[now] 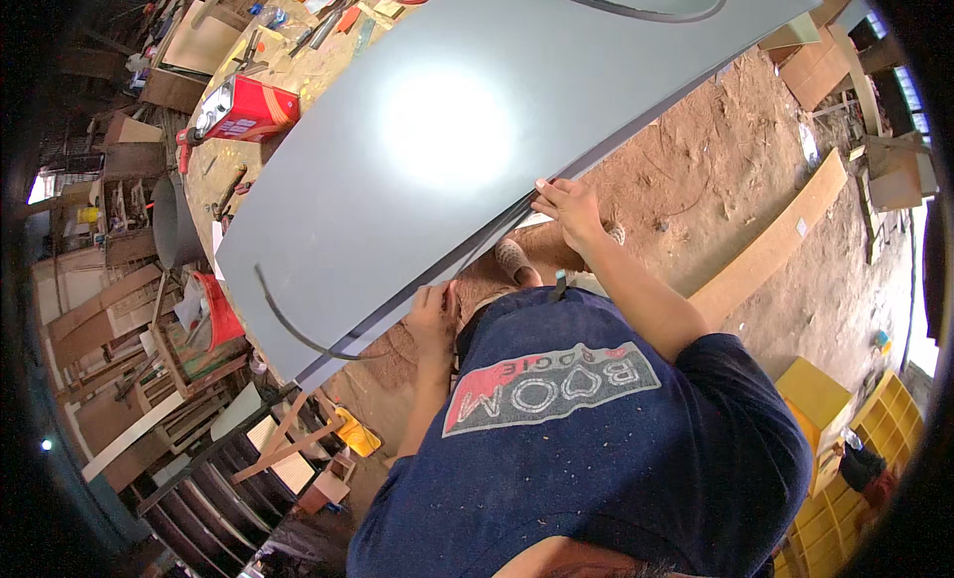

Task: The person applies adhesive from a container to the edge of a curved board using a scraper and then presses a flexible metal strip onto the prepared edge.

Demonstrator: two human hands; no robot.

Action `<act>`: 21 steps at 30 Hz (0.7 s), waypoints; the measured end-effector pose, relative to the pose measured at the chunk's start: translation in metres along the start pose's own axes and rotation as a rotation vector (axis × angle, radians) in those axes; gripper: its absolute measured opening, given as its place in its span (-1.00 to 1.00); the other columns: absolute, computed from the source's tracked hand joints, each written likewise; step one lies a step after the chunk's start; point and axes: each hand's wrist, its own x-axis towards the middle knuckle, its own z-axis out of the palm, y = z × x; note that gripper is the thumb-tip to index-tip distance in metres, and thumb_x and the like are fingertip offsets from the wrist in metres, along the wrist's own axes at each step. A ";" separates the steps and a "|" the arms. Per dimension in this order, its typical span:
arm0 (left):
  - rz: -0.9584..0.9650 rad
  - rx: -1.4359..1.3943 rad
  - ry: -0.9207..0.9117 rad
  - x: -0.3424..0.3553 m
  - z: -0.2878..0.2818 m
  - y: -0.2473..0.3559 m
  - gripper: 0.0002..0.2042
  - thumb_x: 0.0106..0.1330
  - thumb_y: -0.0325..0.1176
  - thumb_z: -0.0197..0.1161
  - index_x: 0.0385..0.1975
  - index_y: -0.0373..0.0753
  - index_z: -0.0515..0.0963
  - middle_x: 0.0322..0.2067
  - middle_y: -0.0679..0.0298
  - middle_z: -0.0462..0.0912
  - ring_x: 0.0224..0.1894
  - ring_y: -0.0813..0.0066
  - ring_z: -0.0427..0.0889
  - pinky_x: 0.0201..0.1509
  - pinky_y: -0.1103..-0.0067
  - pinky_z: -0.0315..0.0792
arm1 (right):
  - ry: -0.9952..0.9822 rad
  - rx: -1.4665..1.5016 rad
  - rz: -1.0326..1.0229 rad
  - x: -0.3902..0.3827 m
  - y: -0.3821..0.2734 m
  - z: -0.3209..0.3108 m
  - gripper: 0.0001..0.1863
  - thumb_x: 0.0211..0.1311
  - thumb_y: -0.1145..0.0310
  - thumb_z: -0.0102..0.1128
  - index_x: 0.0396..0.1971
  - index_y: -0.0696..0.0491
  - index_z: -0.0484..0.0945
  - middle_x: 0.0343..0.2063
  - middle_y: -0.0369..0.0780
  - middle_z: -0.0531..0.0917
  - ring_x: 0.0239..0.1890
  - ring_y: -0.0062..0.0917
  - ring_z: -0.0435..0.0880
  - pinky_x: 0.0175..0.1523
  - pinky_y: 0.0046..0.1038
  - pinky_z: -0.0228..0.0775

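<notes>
A large grey panel [437, 131] lies on a workbench, with its near edge over the floor. A thin dark edge strip [467, 255] runs along that edge. One loose end of the strip curls over the panel's lower left corner [283, 325] and another loops at the top [636, 11]. My left hand [432, 315] grips the strip against the panel's edge. Farther along the same edge, my right hand [566, 205] holds the panel, fingertips on its top face and on the strip.
A red tin can [243, 111] and scattered tools lie on the sawdust-covered bench [288, 71] behind the panel. Below are a dirt floor, my sandalled foot [514, 262], a long wooden plank [765, 245], yellow crates [845, 479] at the right, and wooden frames [159, 369] at the left.
</notes>
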 end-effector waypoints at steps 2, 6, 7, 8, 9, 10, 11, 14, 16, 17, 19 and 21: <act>0.006 -0.011 0.024 0.003 0.003 -0.010 -0.88 0.31 -0.36 0.49 -0.35 -0.20 0.67 -0.46 0.19 0.59 -0.42 0.17 0.62 -0.38 0.32 0.50 | 0.027 0.027 -0.002 0.000 0.000 0.002 -0.72 0.38 0.26 0.47 -0.37 0.14 0.60 -0.40 -0.27 0.64 -0.34 -0.53 0.70 -0.02 -0.41 0.73; 0.086 0.042 0.097 0.009 0.008 -0.021 -0.88 0.28 -0.40 0.51 -0.38 -0.19 0.66 -0.48 0.23 0.55 -0.41 0.18 0.57 -0.34 0.32 0.48 | 0.055 0.063 -0.028 0.004 0.004 0.004 -0.73 0.34 0.31 0.49 -0.40 0.16 0.60 -0.44 -0.25 0.63 -0.37 -0.53 0.69 -0.09 -0.42 0.74; 0.118 0.072 0.111 0.012 0.009 -0.022 -0.87 0.27 -0.40 0.52 -0.40 -0.18 0.65 -0.48 0.25 0.55 -0.41 0.18 0.55 -0.32 0.31 0.47 | 0.070 0.074 -0.036 0.005 0.005 0.004 -0.73 0.32 0.34 0.51 -0.39 0.19 0.60 -0.44 -0.23 0.65 -0.35 -0.52 0.71 -0.14 -0.43 0.74; 0.124 0.068 0.110 0.013 0.010 -0.024 -0.87 0.27 -0.40 0.52 -0.40 -0.18 0.65 -0.48 0.25 0.55 -0.41 0.18 0.55 -0.32 0.31 0.47 | 0.076 0.077 -0.040 0.006 0.006 0.003 -0.73 0.32 0.34 0.51 -0.39 0.19 0.60 -0.44 -0.23 0.65 -0.35 -0.52 0.71 -0.14 -0.43 0.74; 0.127 0.061 0.120 0.012 0.012 -0.026 -0.86 0.27 -0.40 0.52 -0.40 -0.18 0.64 -0.49 0.25 0.54 -0.42 0.18 0.53 -0.32 0.31 0.45 | 0.074 0.068 -0.044 0.006 0.008 0.003 -0.73 0.32 0.34 0.51 -0.38 0.20 0.60 -0.44 -0.23 0.65 -0.36 -0.52 0.71 -0.15 -0.43 0.74; 0.129 0.054 0.130 0.012 0.014 -0.029 -0.86 0.27 -0.40 0.52 -0.41 -0.17 0.63 -0.49 0.26 0.53 -0.42 0.19 0.52 -0.32 0.30 0.44 | 0.071 0.060 -0.048 0.007 0.009 0.002 -0.73 0.32 0.35 0.51 -0.37 0.21 0.60 -0.45 -0.22 0.65 -0.36 -0.52 0.71 -0.16 -0.43 0.74; 0.133 0.050 0.129 0.011 0.014 -0.031 -0.86 0.27 -0.40 0.52 -0.41 -0.17 0.63 -0.49 0.26 0.53 -0.42 0.19 0.52 -0.32 0.30 0.44 | 0.076 0.061 -0.051 0.005 0.007 0.003 -0.73 0.32 0.35 0.51 -0.37 0.21 0.60 -0.45 -0.22 0.65 -0.36 -0.52 0.71 -0.16 -0.43 0.74; 0.137 0.073 0.102 0.013 0.014 -0.037 -0.85 0.27 -0.40 0.52 -0.41 -0.16 0.62 -0.50 0.26 0.52 -0.42 0.21 0.52 -0.31 0.31 0.41 | 0.097 0.028 -0.053 0.003 0.005 0.007 -0.73 0.37 0.31 0.47 -0.38 0.18 0.61 -0.42 -0.27 0.62 -0.37 -0.56 0.66 -0.08 -0.44 0.71; 0.190 0.100 0.119 0.017 0.014 -0.037 -0.85 0.28 -0.38 0.52 -0.39 -0.16 0.62 -0.51 0.26 0.51 -0.41 0.22 0.53 -0.27 0.32 0.39 | 0.071 0.044 -0.061 0.004 0.006 0.005 -0.73 0.37 0.32 0.47 -0.35 0.19 0.61 -0.42 -0.27 0.61 -0.36 -0.58 0.66 -0.05 -0.42 0.70; 0.192 0.098 0.118 0.017 0.015 -0.040 -0.85 0.28 -0.38 0.52 -0.39 -0.16 0.62 -0.51 0.26 0.51 -0.41 0.22 0.53 -0.27 0.32 0.39 | 0.073 0.045 -0.062 0.003 0.005 0.006 -0.73 0.37 0.32 0.47 -0.35 0.19 0.61 -0.42 -0.27 0.61 -0.36 -0.58 0.66 -0.05 -0.42 0.70; 0.197 0.089 0.112 0.016 0.018 -0.046 -0.84 0.30 -0.35 0.51 -0.39 -0.15 0.61 -0.51 0.27 0.53 -0.41 0.22 0.54 -0.23 0.32 0.38 | 0.075 0.040 -0.031 0.001 0.002 0.008 -0.73 0.37 0.32 0.46 -0.32 0.21 0.61 -0.42 -0.27 0.61 -0.35 -0.58 0.65 -0.02 -0.42 0.69; 0.179 0.071 0.110 0.017 0.020 -0.049 -0.84 0.30 -0.34 0.51 -0.38 -0.15 0.60 -0.50 0.27 0.54 -0.41 0.22 0.55 -0.22 0.32 0.38 | 0.078 0.037 -0.032 0.003 0.003 0.006 -0.73 0.37 0.31 0.46 -0.31 0.22 0.61 -0.40 -0.26 0.62 -0.35 -0.57 0.66 -0.02 -0.42 0.69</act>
